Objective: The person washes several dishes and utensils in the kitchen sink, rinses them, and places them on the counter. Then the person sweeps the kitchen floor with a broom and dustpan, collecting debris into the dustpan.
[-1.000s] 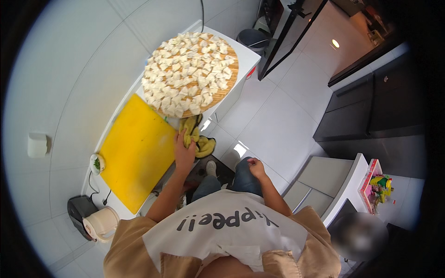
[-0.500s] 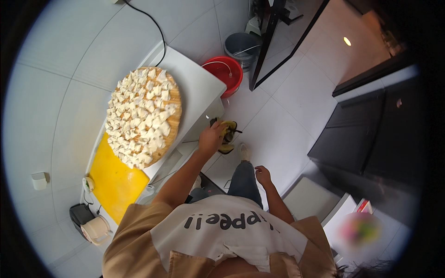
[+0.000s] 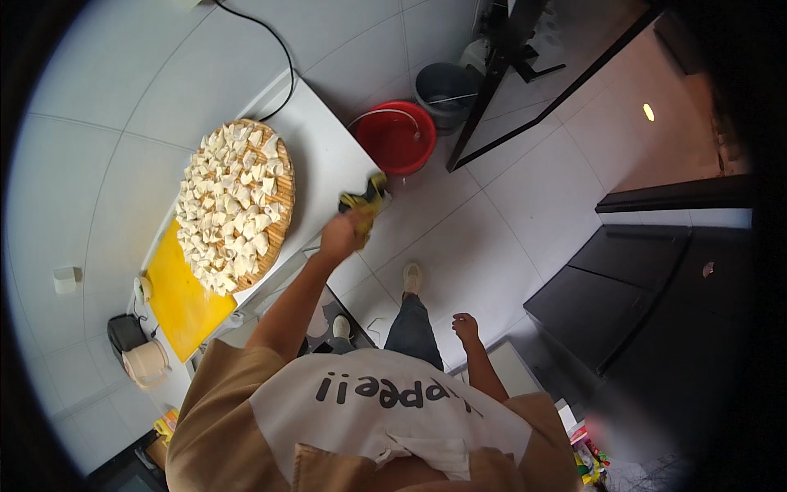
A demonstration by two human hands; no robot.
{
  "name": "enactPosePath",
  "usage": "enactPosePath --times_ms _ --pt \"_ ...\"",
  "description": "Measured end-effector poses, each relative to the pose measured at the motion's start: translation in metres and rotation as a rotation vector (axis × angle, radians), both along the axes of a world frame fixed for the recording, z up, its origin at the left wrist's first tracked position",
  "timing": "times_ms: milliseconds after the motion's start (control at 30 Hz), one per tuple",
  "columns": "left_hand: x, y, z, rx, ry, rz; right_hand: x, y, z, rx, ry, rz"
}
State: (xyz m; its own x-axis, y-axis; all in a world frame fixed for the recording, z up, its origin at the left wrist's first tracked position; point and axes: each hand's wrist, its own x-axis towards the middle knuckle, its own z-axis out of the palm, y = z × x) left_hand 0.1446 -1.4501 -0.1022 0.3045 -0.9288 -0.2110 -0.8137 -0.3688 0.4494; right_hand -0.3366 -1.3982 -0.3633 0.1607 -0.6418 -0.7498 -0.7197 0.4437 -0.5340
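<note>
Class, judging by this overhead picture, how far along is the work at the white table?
Done: the round tray is packed with folded dough pieces. In hand: the left hand holds a yellow-green cloth at the edge of the white table; the right hand hangs free. Left: the pieces look uncooked, and the yellow board remains out.
</note>
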Motion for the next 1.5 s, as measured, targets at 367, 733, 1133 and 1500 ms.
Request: enactPosePath --times_ms 367,733,1133,1500 --pt "-0.074 0.279 0.025 0.345 0.338 0.269 0.132 -0.071 0.095 -0.081 0.043 0.694" --pt "-0.158 0.614 -0.009 -0.523 0.754 2.015 0.327 0.125 0.137 -0.122 -0.184 1.436" --pt "-0.123 0.849 0.009 -1.946 1.476 2.277 0.381 0.434 0.213 -0.008 -0.393 1.802" --pt "0.082 0.914 0.084 -0.775 -0.14 1.931 0.494 0.489 0.175 -0.078 -0.315 1.868"
